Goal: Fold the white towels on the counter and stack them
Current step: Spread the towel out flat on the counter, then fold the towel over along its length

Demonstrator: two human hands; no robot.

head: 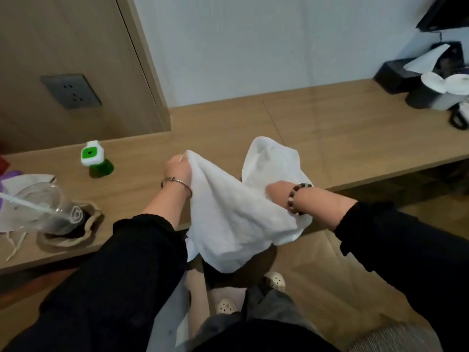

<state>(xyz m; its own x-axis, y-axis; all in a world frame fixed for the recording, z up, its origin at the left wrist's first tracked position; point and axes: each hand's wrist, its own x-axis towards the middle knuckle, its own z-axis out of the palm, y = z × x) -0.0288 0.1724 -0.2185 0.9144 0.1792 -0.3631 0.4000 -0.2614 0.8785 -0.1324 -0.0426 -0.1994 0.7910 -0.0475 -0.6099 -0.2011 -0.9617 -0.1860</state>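
Head view: the white towel point(228, 214) is held over the table's point(342, 138) front edge, its lower part hanging past it. Left hand point(177, 170) has its fingers curled, pinching a top corner. Right hand point(278, 191) is buried in bunched cloth, so its fingers cannot be told. Green bottle point(97, 160) stands off left.

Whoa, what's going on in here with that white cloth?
A person is getting a white towel ready to fold at the wooden counter. The left hand pinches one corner and lifts it. The right hand grips the cloth further along, partly buried in it. The towel hangs rumpled over the counter's front edge, not yet folded.
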